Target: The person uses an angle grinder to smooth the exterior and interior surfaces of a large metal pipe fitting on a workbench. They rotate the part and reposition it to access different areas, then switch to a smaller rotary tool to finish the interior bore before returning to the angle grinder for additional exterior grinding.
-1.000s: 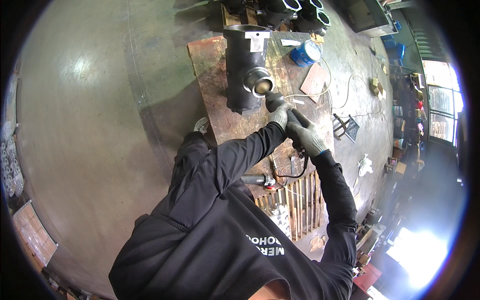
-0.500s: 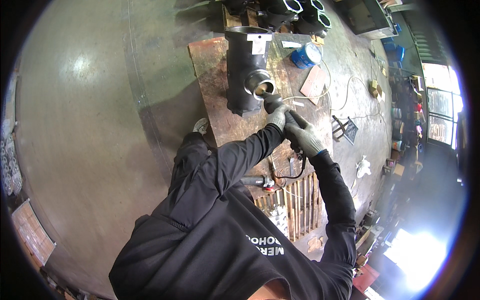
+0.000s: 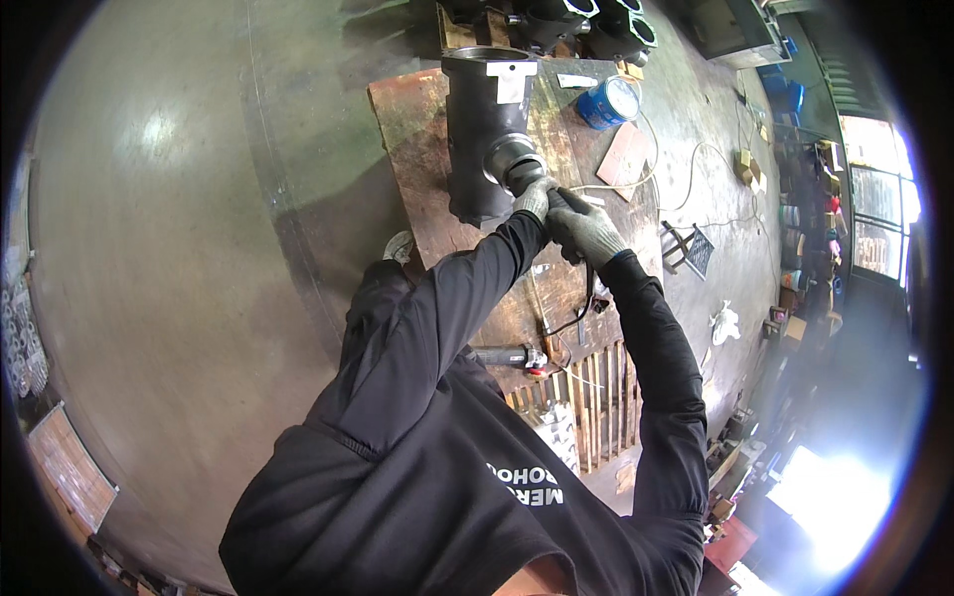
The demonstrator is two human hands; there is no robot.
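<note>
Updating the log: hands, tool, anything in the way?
Left hand, right hand: both gripping tool. Tool's front at side port of housing, opening partly hidden. Blue bucket off right, apart from tool.

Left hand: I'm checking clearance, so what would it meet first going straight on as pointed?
Probably the silvery side port of the black cylinder, beyond the tool the left hand holds; depth is unclear.

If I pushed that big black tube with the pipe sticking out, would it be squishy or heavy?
The black tube would probably feel stiff and heavy: its shiny side neck looks like metal. Its body looks round, so it might roll on its side, but the jutting neck would likely stop it.
</note>
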